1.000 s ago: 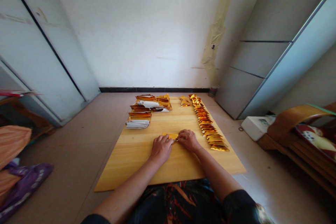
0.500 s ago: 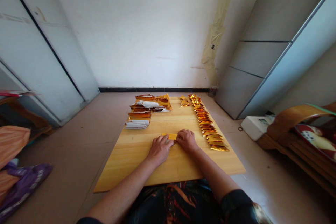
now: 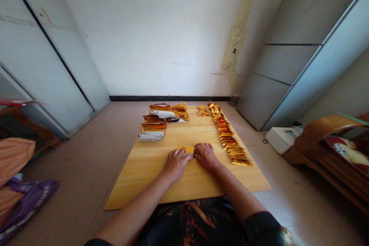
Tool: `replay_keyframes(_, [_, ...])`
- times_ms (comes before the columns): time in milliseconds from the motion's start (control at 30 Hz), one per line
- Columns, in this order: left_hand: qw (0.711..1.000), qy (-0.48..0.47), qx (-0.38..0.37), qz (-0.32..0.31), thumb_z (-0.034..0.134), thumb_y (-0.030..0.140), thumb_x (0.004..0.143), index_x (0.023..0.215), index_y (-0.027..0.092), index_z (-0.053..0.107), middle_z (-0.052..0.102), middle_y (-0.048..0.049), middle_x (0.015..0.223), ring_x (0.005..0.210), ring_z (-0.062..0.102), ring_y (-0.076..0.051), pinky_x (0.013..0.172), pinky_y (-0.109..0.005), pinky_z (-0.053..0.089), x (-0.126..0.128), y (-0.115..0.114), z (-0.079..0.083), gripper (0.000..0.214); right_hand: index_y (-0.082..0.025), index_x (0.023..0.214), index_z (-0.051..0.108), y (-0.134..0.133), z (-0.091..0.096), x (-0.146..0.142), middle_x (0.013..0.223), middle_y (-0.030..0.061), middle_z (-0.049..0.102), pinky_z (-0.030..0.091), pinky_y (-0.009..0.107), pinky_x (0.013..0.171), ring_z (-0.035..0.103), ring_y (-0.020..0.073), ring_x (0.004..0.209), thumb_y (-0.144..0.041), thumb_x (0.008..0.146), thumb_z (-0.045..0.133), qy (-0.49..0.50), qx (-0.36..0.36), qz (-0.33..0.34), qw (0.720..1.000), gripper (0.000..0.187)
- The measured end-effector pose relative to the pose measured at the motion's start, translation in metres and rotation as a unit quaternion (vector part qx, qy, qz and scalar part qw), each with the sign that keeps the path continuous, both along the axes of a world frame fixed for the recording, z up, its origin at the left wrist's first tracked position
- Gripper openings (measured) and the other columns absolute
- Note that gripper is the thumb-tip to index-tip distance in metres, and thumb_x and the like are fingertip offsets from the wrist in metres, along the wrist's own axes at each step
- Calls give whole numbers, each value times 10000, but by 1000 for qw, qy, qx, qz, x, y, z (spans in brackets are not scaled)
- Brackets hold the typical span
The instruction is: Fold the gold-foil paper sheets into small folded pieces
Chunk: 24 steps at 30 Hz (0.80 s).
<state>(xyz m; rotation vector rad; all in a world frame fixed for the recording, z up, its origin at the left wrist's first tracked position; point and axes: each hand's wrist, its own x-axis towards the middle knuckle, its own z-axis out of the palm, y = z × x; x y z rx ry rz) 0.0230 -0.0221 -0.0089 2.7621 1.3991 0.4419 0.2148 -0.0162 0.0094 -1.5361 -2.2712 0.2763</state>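
Just off the near edge of the wooden board (image 3: 135, 184), a dark garment (image 3: 196, 223) streaked with red and orange. To either side of that edge, short black sleeves (image 3: 259, 226) with a slight sheen, ending above the elbows. Farther over the board, bare forearms, a bare left hand (image 3: 175, 164) and a bare right hand (image 3: 206, 156).

Your left: orange cloth (image 3: 13, 165) above purple plastic bag (image 3: 29, 203).
Your right: white box (image 3: 284, 140) just beside wooden chair (image 3: 323, 138), patterned cushion (image 3: 346, 152) on it.
Ahead: white wall (image 3: 144, 34), yellowed tape strip (image 3: 236, 34) running down it.
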Motion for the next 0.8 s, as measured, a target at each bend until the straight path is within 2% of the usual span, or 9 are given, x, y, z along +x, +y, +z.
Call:
replay_keyframes(133, [1000,-1,-4,-1,495,200,868,1054,270,623,526,-92,1283,1159,480,-264,936,-450,414,-1,-1,1,237,-216,856,604,1,1,4,1081,18,617,261,309,895,497,163,984,-169,844,515,3,-5,10,1000,101])
replay_keyframes(467, [1000,-14,-8,-5,468,196,885,1084,275,617,525,-97,1287,1164,480,-253,939,-443,413,-1,0,1,261,-217,880,620,8,3,-7,1062,42,610,279,321,841,488,183,969,-250,883,485,-52,-30,-44,997,139])
replay_keyframes(800, [1000,-14,-10,-6,427,181,893,1126,250,580,516,-109,1313,1182,472,-250,958,-444,407,-1,-2,1,287,-217,894,634,9,4,-15,1062,61,614,309,331,828,499,198,953,-228,892,441,-80,-34,-86,993,193])
